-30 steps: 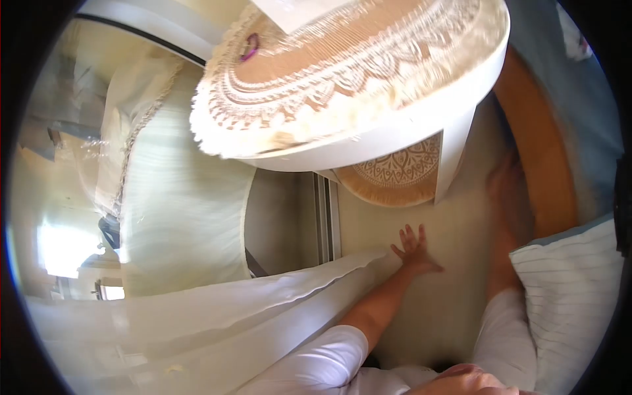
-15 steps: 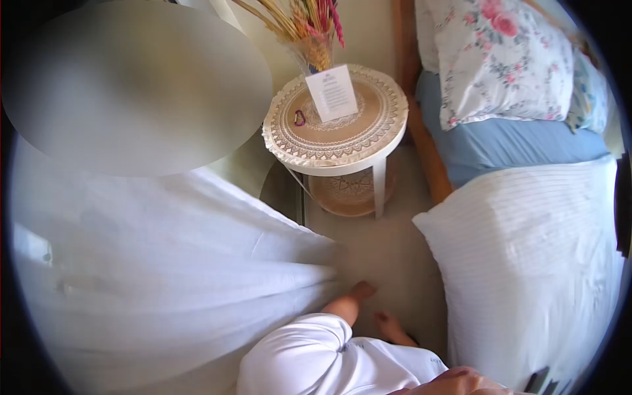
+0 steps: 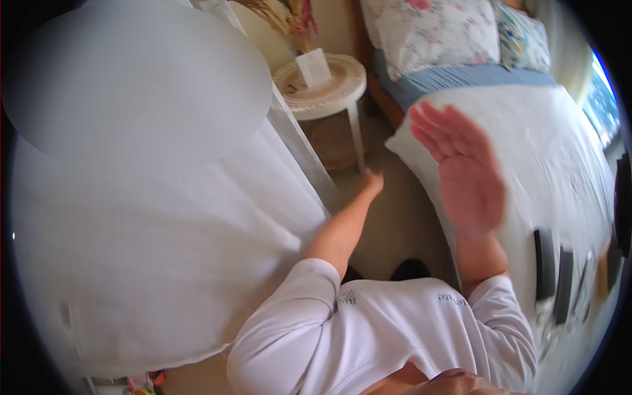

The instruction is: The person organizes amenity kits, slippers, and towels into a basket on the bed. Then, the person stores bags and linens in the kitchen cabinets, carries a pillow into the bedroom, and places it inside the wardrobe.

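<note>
My right hand (image 3: 466, 168) is raised in front of the bed, palm turned to the camera and fingers stretched out. Nothing lies in it. Lower and to the left, my left hand (image 3: 373, 181) reaches out beside a leg of the small round side table (image 3: 326, 100). It is small and smeared, so its fingers do not show clearly. Left of that arm hangs a long white curtain (image 3: 217, 243). On the tabletop stand a white card (image 3: 315, 68) and a vase of dried flowers (image 3: 299, 29). A small dark ring-like item (image 3: 292, 88) lies near the card.
The bed's white cover (image 3: 540, 151) fills the right side, with floral pillows (image 3: 438, 33) and a blue sheet (image 3: 454, 79) at its head. Several dark flat objects (image 3: 545, 263) lie on the near right part. A blurred grey oval hides the upper left. My dark shoes (image 3: 411, 268) are on the floor.
My right hand has risen from low by my body, palm out. My left arm has stretched forward. The view has shifted, so table and pillows sit higher and further left.
</note>
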### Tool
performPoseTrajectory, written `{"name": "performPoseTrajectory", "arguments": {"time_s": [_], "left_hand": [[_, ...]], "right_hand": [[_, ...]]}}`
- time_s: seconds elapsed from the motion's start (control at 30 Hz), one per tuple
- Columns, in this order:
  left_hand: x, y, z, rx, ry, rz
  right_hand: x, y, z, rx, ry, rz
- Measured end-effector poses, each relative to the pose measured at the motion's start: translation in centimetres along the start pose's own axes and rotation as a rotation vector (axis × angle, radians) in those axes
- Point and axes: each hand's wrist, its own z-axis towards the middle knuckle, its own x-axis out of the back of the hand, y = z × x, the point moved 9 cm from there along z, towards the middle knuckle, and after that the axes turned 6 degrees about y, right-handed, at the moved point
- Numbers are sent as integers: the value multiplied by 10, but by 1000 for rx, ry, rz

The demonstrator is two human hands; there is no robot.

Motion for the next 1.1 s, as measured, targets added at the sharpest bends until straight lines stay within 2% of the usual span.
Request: {"name": "performPoseTrajectory", "arguments": {"time_s": [0.07, 0.1, 0.17, 0.2, 0.27, 0.37, 0.47, 0.5, 0.53, 0.6, 0.63, 0.67, 0.73, 0.77, 0.83, 0.93, 0.97, 1.03, 1.1], "left_hand": [[31, 68, -53, -280, 231, -79], [24, 95, -70, -495, 347, -123], [28, 151, -164, -744, 355, -191], [25, 163, -216, -871, 382, -216], [9, 183, -303, -1086, 298, -125], [-27, 200, -384, -1298, 171, -38], [-67, 219, -400, -1345, 61, 80], [-79, 219, -403, -1416, 112, 124], [-88, 217, -402, -1452, 67, 112], [-106, 212, -410, -1534, -24, 95], [-111, 212, -410, -1538, -18, 51], [-111, 209, -409, -1535, -10, 10], [-116, 207, -406, -1514, -41, 26], [-116, 207, -404, -1498, -51, 34], [-113, 204, -406, -1456, -72, 55], [-104, 204, -412, -1364, -76, 64], [-102, 204, -414, -1313, -74, 35], [-100, 193, -417, -1196, -141, 65], [-102, 191, -426, -1074, -252, 154]], "right_hand": [[-51, -80, -52, 242, -122, -47], [-73, -114, -83, 372, -150, -75], [-101, -164, -147, 570, -128, -164], [-107, -182, -176, 645, -98, -213], [-117, -216, -224, 779, -59, -295], [-123, -264, -293, 987, 46, -385], [-119, -297, -330, 1155, 179, -570], [-111, -301, -331, 1187, 224, -644], [-107, -305, -335, 1238, 267, -702], [-72, -317, -330, 1243, 349, -882], [-38, -322, -326, 1158, 356, -1033], [6, -324, -321, 972, 333, -1275], [63, -339, -328, 728, 392, -1592], [81, -354, -329, 551, 492, -1720], [109, -391, -353, 487, 857, -1769], [150, -448, -395, 4, 1251, -1938], [162, -458, -402, -125, 1317, -1873], [198, -455, -425, -465, 1356, -1705], [230, -431, -416, -581, 1156, -1772]]}}
